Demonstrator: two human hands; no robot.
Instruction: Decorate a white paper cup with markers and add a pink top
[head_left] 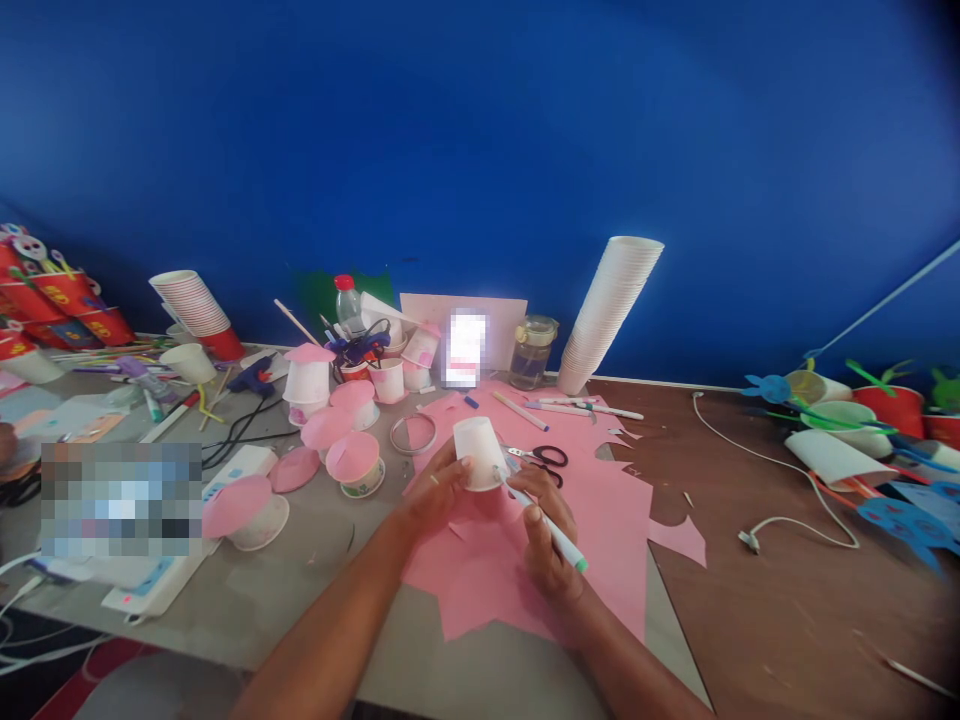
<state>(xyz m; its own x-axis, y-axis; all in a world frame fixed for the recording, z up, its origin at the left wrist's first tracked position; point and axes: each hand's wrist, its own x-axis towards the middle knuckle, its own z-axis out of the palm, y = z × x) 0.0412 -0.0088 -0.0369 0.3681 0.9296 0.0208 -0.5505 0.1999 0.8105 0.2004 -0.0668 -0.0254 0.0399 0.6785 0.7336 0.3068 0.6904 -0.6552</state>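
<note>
White and slim, a marker (pixel 564 545) is gripped in the right hand (pixel 547 562), its tip at the side of a paper cup (pixel 477 450); the left hand (pixel 441 492) is clamped on that cup, above pink paper (pixel 611 560) on the worktop (pixel 420 645). Farther back are black-handled scissors (pixel 537 457), then a jar (pixel 531 362) and tall cup stack (pixel 615 310).
</note>
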